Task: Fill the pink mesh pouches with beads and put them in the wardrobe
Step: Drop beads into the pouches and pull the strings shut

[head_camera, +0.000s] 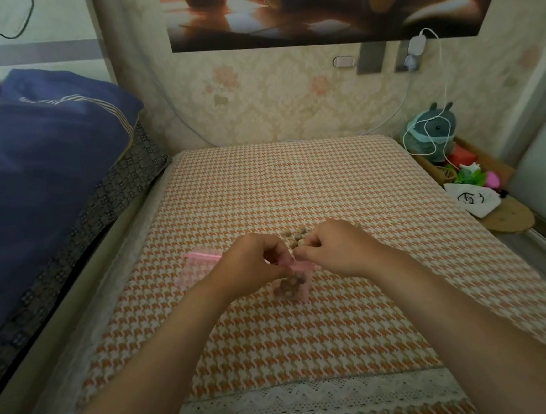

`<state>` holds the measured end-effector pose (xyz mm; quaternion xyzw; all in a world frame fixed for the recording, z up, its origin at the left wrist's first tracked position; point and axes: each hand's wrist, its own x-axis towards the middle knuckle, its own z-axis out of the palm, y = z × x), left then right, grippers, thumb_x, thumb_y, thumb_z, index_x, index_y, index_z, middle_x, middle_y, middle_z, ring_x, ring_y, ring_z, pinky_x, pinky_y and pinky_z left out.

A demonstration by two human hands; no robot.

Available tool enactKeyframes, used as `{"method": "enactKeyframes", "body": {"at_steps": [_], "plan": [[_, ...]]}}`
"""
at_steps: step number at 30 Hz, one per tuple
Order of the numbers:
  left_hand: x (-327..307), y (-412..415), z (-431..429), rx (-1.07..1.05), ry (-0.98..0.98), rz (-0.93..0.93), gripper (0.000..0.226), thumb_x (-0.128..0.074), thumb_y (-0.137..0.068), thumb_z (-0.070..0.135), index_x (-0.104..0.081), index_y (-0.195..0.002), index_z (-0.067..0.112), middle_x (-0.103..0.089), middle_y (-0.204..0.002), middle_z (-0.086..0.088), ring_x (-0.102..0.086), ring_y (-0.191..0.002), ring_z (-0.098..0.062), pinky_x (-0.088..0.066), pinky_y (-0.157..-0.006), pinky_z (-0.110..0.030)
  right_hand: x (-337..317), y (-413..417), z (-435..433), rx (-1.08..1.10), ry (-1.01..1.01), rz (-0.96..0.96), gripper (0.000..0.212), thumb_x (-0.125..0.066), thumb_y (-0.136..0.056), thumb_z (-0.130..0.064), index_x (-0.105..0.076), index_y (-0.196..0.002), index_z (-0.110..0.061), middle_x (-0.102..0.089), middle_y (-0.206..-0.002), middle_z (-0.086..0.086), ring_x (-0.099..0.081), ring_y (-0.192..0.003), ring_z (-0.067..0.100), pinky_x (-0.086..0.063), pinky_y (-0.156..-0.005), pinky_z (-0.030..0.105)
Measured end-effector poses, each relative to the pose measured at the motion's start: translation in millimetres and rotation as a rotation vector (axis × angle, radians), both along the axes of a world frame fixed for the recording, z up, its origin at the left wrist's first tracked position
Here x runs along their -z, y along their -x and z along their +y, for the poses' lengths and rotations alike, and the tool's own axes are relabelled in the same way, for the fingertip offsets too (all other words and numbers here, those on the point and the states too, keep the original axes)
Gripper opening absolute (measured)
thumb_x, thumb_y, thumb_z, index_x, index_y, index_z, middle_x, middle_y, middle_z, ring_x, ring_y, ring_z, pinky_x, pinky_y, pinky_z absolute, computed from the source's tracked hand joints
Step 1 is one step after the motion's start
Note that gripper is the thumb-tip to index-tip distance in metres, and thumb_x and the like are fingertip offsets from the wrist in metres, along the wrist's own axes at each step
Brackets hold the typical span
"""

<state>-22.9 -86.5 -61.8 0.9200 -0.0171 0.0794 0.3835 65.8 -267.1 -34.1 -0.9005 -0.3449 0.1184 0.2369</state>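
A pink mesh pouch (pixel 293 285) with several brown beads inside hangs just above the houndstooth cloth. My left hand (pixel 249 263) pinches its pink top edge from the left. My right hand (pixel 332 247) pinches the same top edge from the right, fingers closed. A second pink mesh pouch (pixel 194 268) lies flat on the cloth, left of my left hand and partly hidden by it. Loose brown beads (pixel 296 237) lie in a small pile just beyond my hands, partly covered by my fingers.
The orange and white houndstooth cloth (pixel 308 334) covers a low table against the wallpapered wall. A dark blue quilt (pixel 35 193) lies on the bed at left. A tray (pixel 501 221) with a plush toy (pixel 433 128), a white cable and small items stands at right.
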Motion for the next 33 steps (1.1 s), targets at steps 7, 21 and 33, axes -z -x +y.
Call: {"method": "enactKeyframes", "body": {"at_steps": [7, 21, 33], "plan": [[1.6, -0.4, 4.8, -0.023, 0.026, 0.015, 0.019, -0.086, -0.073, 0.019, -0.068, -0.073, 0.023, -0.071, -0.074, 0.000, -0.067, -0.070, -0.021, -0.058, -0.068, -0.041, -1.3, -0.9, -3.2, -0.075, -0.100, 0.099, 0.042, -0.061, -0.093, -0.048, -0.067, -0.065, -0.018, -0.064, -0.065, 0.008, -0.053, -0.052, 0.019, -0.046, -0.057, 0.039], [-1.9, 0.8, 1.0, -0.046, 0.072, 0.067, 0.010, -0.080, -0.081, 0.024, -0.072, -0.086, 0.028, -0.071, -0.070, 0.014, -0.064, -0.063, 0.003, -0.046, -0.060, -0.013, -3.8, 1.3, -2.8, -0.120, -0.190, -0.079, 0.019, -0.064, -0.095, -0.019, -0.071, -0.100, -0.036, -0.068, -0.093, -0.019, -0.065, -0.084, 0.003, -0.058, -0.080, 0.037], [4.0, -2.2, -3.0, -0.166, -0.045, 0.079, 0.012, -0.071, -0.090, 0.030, -0.081, -0.095, 0.025, -0.072, -0.081, 0.016, -0.065, -0.075, 0.001, -0.055, -0.073, -0.027, 15.9, -8.5, -7.8, -0.026, -0.127, 0.034, 0.006, -0.074, -0.090, -0.025, -0.075, -0.092, -0.031, -0.069, -0.089, -0.015, -0.066, -0.083, 0.003, -0.059, -0.081, 0.031]]}}
